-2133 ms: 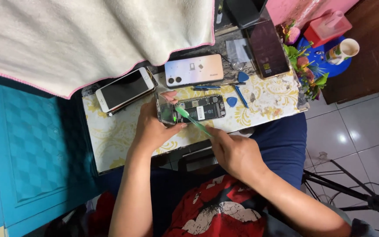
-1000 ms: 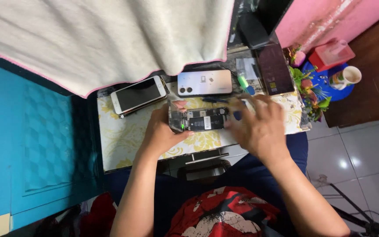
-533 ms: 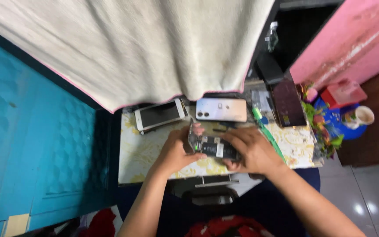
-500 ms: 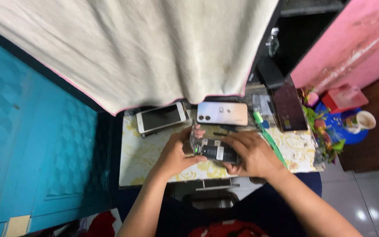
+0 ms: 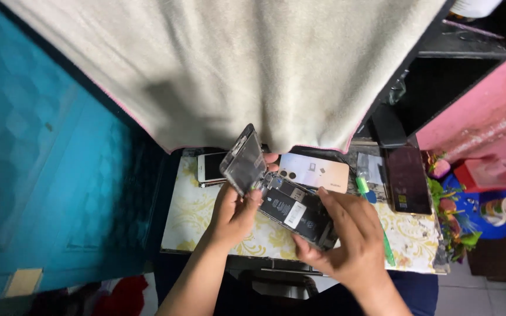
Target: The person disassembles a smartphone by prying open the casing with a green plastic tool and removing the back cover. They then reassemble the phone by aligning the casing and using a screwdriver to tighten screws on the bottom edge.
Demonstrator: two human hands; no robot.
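Note:
I hold an opened phone above a small table [image 5: 191,225] with a yellow floral cover. My left hand [image 5: 233,210] grips the lifted screen panel [image 5: 243,161], which tilts up and away from the body. My right hand [image 5: 346,240] holds the phone body [image 5: 296,210], its black battery and boards showing. A green tool [image 5: 387,251] pokes out under my right hand.
On the table lie a white-faced phone [image 5: 209,168], a pale gold phone back [image 5: 314,172] and a dark phone [image 5: 408,181]. A large cream towel [image 5: 235,64] hangs over the far side. A teal wall is left; a red box [image 5: 487,174] and cup [image 5: 505,210] stand right.
The green tool has left the phone. Both hands closed on the phone, raised it off the table, and the screen panel has swung up and open. The camera has moved closer.

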